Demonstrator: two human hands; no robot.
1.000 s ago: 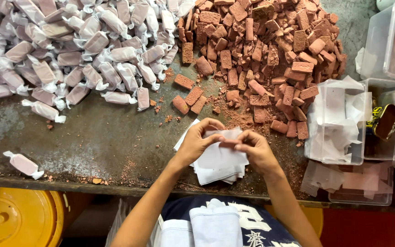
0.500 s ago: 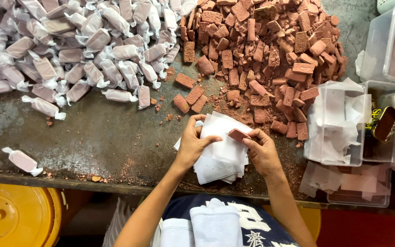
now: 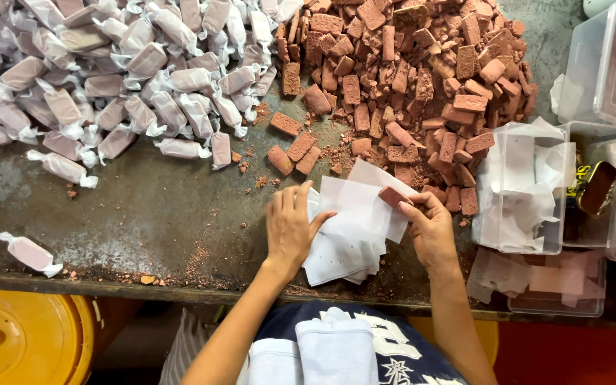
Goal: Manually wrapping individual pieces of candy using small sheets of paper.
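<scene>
At frame centre, the left hand lies flat, open, on the paper stack; the right hand's grip pinches a brown block.

Wrapped pieces left of bare blocks

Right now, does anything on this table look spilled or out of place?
Yes. One white-wrapped candy lies alone near the table's front edge, apart from the wrapped pile. Reddish-brown crumbs are scattered across the grey tabletop.
</scene>
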